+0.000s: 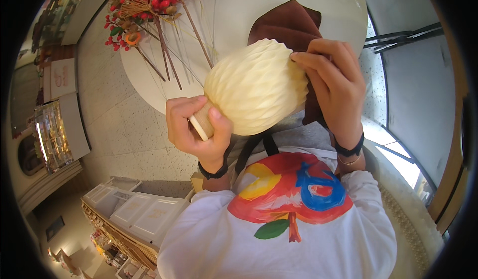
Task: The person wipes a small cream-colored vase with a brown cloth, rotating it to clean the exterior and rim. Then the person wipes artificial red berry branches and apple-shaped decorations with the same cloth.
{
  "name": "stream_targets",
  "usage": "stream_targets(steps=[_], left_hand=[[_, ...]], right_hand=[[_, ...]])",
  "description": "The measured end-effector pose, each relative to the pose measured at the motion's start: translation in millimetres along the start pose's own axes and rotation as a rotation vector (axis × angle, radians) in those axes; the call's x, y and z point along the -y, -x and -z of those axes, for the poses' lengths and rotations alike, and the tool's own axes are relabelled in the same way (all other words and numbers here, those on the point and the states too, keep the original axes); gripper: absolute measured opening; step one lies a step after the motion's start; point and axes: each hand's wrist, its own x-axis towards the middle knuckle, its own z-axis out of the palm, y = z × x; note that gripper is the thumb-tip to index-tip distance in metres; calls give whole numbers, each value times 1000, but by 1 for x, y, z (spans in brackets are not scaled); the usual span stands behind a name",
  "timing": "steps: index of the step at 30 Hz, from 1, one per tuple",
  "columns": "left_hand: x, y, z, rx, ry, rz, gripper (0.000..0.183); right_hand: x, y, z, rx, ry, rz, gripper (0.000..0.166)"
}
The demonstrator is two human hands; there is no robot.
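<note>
A cream vase with a scalloped, ridged surface is tilted in front of me, between my hands. My left hand is wrapped round its narrower, tan end, which has a pale flat edge. At the vase's opposite end, the bent fingers of my right hand touch the rim. Behind and below that hand is a dark brown cloth, partly hidden by the vase and hand. Whether the right fingers pinch the cloth as well cannot be told.
Artificial stems with red berries lie on the round white table, at the upper left. A black metal frame stands to the right. White cabinets are at the lower left, and a glass display is at the far left.
</note>
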Motion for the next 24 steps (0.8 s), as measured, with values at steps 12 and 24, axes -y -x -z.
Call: stream_targets(steps=[12, 24], left_hand=[[-8, -5, -4, 59, 36, 113, 16], [-9, -16, -8, 380, 90, -175, 65]], right_hand=[[25, 5, -1, -29, -111, -103, 20], [39, 3, 1, -62, -303, -204, 20]])
